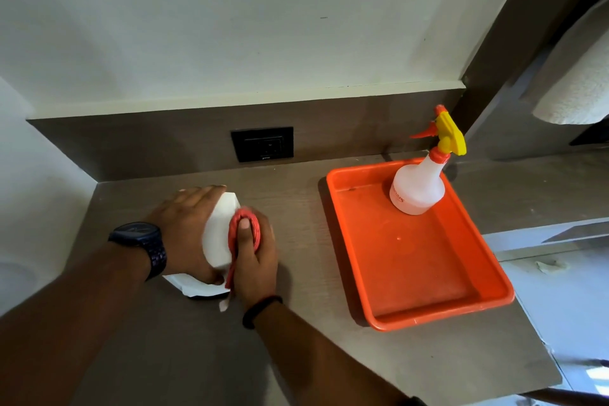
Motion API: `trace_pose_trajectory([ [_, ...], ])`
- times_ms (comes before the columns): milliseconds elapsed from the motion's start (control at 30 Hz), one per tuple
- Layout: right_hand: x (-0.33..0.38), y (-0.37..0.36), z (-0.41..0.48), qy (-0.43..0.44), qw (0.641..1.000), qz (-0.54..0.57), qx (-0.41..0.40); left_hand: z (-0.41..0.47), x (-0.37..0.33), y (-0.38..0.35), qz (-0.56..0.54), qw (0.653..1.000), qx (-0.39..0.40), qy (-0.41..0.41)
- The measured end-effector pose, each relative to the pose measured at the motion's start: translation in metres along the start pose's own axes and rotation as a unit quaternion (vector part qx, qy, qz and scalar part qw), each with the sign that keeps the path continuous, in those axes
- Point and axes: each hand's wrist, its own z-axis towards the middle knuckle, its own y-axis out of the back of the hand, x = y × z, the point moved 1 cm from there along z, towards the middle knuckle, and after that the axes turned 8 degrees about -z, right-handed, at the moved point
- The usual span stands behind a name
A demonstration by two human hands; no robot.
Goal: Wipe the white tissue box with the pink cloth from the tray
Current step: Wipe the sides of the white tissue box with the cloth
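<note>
The white tissue box (pixel 218 234) lies on the brown counter, left of centre, with a tissue sticking out at its near end. My left hand (pixel 183 224) grips the box from the left, fingers over its far end. The bunched pink cloth (pixel 245 227) is pressed against the box's right side by my right hand (pixel 255 257), thumb on top of the cloth. The orange tray (pixel 428 273) sits to the right.
A white spray bottle (pixel 417 188) with a yellow and orange trigger stands in the tray's far corner. A black wall socket (pixel 262 143) is on the back panel. A paper towel roll (pixel 573 89) hangs at the upper right. The counter edge (pixel 540 353) drops off at right.
</note>
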Motion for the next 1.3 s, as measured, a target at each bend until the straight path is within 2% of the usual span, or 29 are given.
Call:
trace_pose_trajectory([
  [100, 0.017, 0.001, 0.026, 0.002, 1.000, -0.015, 0.010, 0.000, 0.001, 0.000, -0.007, 1.000, 0.000, -0.002],
  [300, -0.001, 0.004, 0.022, -0.098, 0.995, -0.027, 0.017, 0.002, 0.005, -0.004, 0.014, 1.000, 0.008, 0.014],
  [433, -0.007, 0.005, -0.009, -0.026, 1.000, -0.015, -0.001, 0.004, 0.007, -0.008, 0.012, 1.000, -0.002, 0.010],
  [567, 0.016, 0.001, 0.015, 0.027, 0.999, -0.019, 0.011, 0.005, 0.009, -0.009, -0.001, 1.000, -0.021, -0.003],
  [700, 0.018, 0.003, 0.037, -0.008, 0.999, -0.030, 0.021, 0.004, 0.006, -0.007, 0.008, 1.000, -0.013, 0.006],
  [833, 0.000, 0.006, 0.012, -0.072, 0.997, -0.022, 0.008, 0.002, 0.004, -0.004, -0.006, 1.000, 0.008, 0.012],
  [967, 0.003, 0.006, -0.014, -0.023, 1.000, 0.000, 0.002, 0.002, 0.003, -0.003, -0.018, 1.000, 0.004, 0.005],
  [1100, 0.025, 0.006, 0.008, 0.023, 1.000, -0.015, 0.013, 0.003, 0.007, -0.008, -0.016, 1.000, -0.014, -0.013],
  [1300, 0.016, 0.009, 0.021, -0.075, 0.997, -0.011, 0.015, 0.006, 0.011, -0.012, -0.023, 1.000, -0.022, 0.002],
])
